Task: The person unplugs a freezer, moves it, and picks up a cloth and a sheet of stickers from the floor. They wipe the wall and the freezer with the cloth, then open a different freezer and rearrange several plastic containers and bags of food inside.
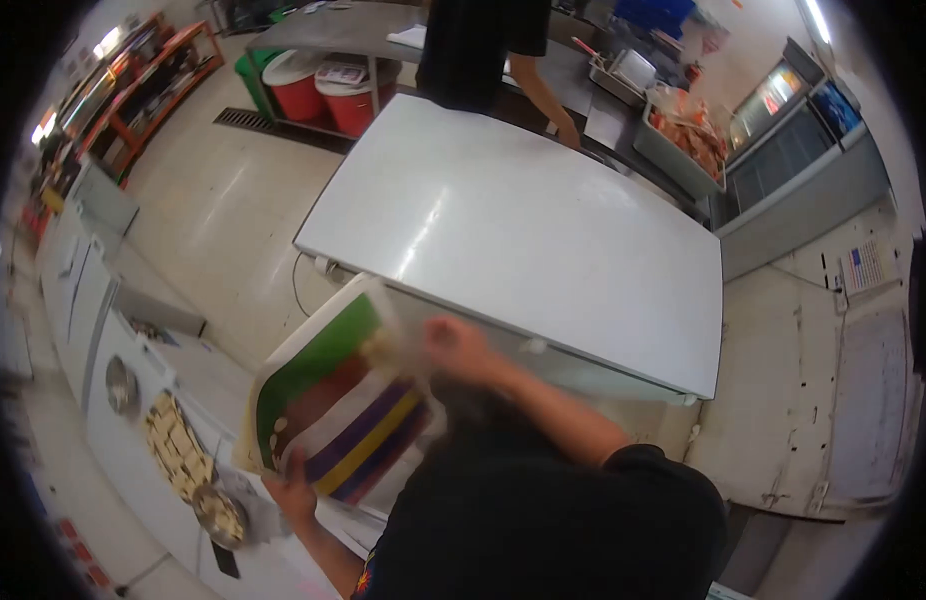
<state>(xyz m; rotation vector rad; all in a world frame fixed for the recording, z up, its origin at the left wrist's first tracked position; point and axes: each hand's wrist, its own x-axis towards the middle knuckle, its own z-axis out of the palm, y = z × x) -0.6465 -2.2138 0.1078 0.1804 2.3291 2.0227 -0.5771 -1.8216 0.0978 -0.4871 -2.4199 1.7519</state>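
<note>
Glossy, smooth white top (543,240)
Beyond it, a smooth metal bench (318,32) and red plastic buckets (349,112); at its near side, a striped printed item (358,445), paper or plastic unclear, and a matt cloth shirt (573,520).

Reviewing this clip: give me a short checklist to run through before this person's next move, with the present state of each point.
1. Left hand on the striped item: ok, it grips the lower edge.
2. Right hand gripping too: cannot tell, it is blurred near the item's upper right.
3. Co-worker's hand away from the striped item: ok, it is across the white top.
4. Striped item held flat: not ok, it looks tilted.
5. Nearer metal bowl apart from the striped item: cannot tell, they look close from this angle.
</note>
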